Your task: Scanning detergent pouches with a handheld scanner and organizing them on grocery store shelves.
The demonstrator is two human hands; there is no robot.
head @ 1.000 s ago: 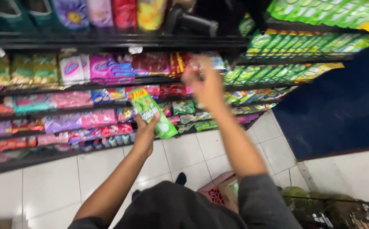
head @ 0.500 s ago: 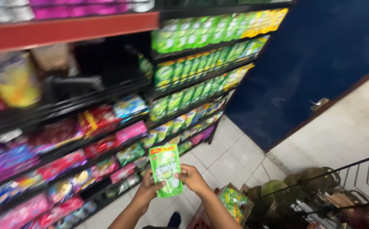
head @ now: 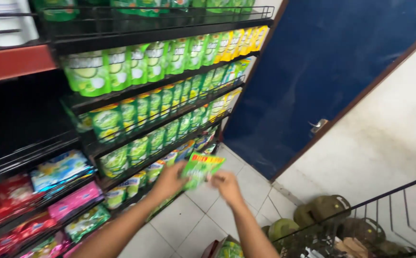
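Observation:
Both of my hands hold one green refill pouch (head: 201,168) with a red and yellow top band, out in front of the shelves. My left hand (head: 170,179) grips its left edge and my right hand (head: 226,184) grips its right lower edge. The pouch is tilted, its top leaning toward the racks. Just beyond it stand black wire shelves (head: 136,94) packed with rows of similar green pouches (head: 122,67), with a few yellow pouches (head: 246,38) at the far end.
Pink, red and blue packets (head: 60,191) fill the lower left shelves. A dark blue door (head: 322,71) with a metal handle (head: 319,126) stands ahead. Olive gas cylinders (head: 322,210) sit behind a black metal railing (head: 389,210) at lower right. A box (head: 224,249) lies on the white tiled floor (head: 193,224).
My view has swung right from the pink and red packets to the green pouch shelves and the blue door. The pouch, first in the left hand alone, is now held by both hands.

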